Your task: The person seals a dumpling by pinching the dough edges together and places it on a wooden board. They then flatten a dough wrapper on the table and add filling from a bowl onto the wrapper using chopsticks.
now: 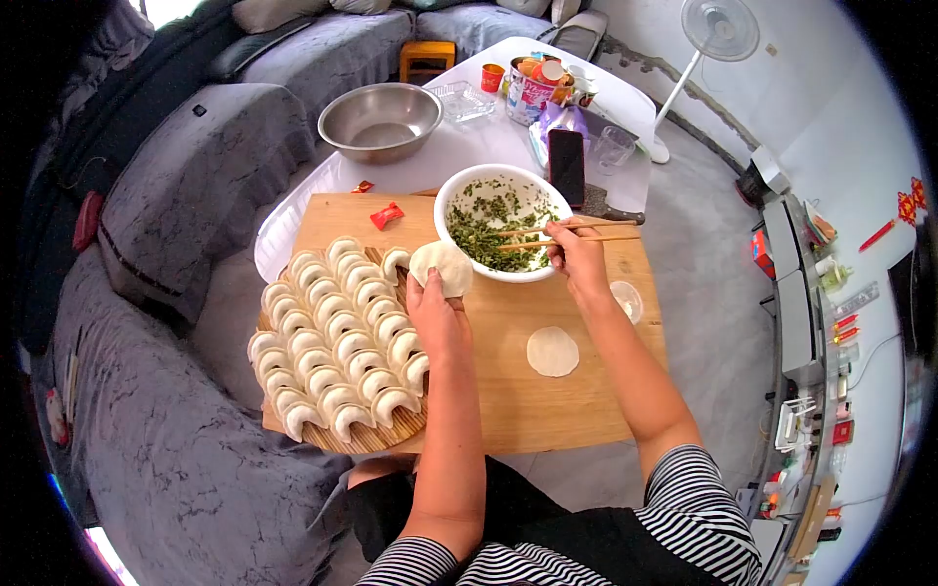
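Note:
My left hand [439,311] holds a round dumpling wrapper [442,268] by its near edge, just left of the white bowl [442,217]. In my right hand [578,256] is a pair of chopsticks [616,237], their tips down in the chopped green filling [479,234] inside that bowl. A second wrapper [553,352] lies flat on the wooden board [508,410], below the bowl. Rows of folded dumplings [337,342] cover a round slatted tray [364,436] left of my left forearm. A small clear dish [627,301] sits partly behind my right forearm.
Behind the bowl stand a phone [566,168], a glass [614,148] and a cleaver [611,207]. A steel basin [380,122] rests at the back left of the white table [528,59]. Red wrapped packets [387,216] lie at the board's far edge. A grey sofa [195,195] curves along the left.

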`<state>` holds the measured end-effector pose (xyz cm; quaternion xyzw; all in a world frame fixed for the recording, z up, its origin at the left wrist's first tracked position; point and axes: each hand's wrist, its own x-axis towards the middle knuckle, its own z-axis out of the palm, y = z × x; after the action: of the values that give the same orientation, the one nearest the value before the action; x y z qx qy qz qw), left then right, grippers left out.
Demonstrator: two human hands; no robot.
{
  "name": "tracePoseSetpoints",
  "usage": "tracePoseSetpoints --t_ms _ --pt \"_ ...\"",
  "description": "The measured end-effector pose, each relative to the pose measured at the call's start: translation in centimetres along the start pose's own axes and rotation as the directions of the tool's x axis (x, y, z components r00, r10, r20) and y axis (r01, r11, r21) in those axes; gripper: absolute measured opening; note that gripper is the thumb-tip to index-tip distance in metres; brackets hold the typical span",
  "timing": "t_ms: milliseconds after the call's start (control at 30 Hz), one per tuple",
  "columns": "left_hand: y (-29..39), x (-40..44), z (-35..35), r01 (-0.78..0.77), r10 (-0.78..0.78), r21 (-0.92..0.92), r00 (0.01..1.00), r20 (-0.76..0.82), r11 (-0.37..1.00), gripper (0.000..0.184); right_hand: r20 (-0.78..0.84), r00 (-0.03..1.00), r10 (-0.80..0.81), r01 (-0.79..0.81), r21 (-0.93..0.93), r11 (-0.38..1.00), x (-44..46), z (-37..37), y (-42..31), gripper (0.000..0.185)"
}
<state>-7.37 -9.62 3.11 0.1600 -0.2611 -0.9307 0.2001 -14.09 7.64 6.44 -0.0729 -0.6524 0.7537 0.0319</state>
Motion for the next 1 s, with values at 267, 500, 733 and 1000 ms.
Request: tracePoseSetpoints --t_ms 267,500,733,1000 --pt "-0.5 0.4 -0.2 -0.009 0.010 -0.006 0.999 0.032 1.000 0.030 0.052 0.991 0.125 -0.127 0.025 0.992 1.9 -0.1 -0.6 0.011" --pt "-0.4 0.5 0.1 -0.004 0.003 -0.020 1.000 -0.009 1.000 0.029 0.105 0.970 0.219 -0.225 0.050 0.973 3.1 -0.9 -0.4 0.014" --pt "-0.4 0.5 0.3 -0.014 0.014 -0.029 1.000 -0.026 0.999 0.030 0.085 0.945 0.317 -0.323 0.071 0.944 3.8 -1.3 -0.7 0.014" --pt "-0.2 1.0 0.4 0.035 -0.032 -0.033 0.996 0.080 0.999 0.029 0.111 0.935 0.336 -0.352 0.215 0.911 4.3 -2.5 -0.2 0.014"
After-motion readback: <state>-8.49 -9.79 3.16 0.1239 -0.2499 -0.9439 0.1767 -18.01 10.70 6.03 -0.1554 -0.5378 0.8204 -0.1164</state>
